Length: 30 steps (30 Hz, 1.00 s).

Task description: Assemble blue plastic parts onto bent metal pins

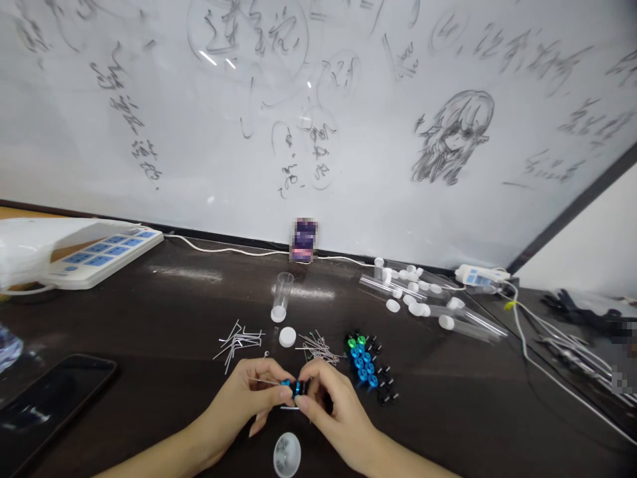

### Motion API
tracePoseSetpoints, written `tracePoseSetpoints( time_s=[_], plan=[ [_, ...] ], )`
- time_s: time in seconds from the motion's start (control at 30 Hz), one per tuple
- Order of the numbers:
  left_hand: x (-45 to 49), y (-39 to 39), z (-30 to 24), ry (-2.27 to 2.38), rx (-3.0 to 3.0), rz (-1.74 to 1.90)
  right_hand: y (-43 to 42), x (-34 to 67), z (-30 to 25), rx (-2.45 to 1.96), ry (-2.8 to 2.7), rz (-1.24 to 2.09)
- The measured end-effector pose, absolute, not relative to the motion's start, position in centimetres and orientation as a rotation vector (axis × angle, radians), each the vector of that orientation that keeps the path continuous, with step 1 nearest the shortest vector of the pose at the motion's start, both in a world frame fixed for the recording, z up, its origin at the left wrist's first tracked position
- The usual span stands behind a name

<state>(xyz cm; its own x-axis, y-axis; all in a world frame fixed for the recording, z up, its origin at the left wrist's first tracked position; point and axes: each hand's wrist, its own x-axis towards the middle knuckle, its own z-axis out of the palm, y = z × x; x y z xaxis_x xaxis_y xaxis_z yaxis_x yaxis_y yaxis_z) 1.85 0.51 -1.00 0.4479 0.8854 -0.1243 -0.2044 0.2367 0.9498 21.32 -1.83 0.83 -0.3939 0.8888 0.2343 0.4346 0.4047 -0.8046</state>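
My left hand is closed, pinching a small blue metal piece with a thin metal rod running back across the fingers. Against it, my right hand pinches a small blue-and-black cylindrical part. The fingertips nearly meet, so the join between the pieces is partly hidden. Just below the hands stands a small white cup with tiny dark bits inside. Beyond them lie a white cap, bent metal hex keys and thin metal pins with looped ends.
Right of my hands are blue and green round parts and black pieces with shafts. A clear tube stands ahead. Tubes and caps lie back right. A power strip and phone are left; a whiteboard borders the back.
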Motion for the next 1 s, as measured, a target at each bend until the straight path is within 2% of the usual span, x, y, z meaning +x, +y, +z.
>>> tracePoseSetpoints(
  time_s=[1.0],
  plan=[
    [1.74, 0.52, -1.04, 0.761, 1.082, 0.854, -1.67, 21.33, 0.49, -1.12, -2.003, 0.83]
  ],
)
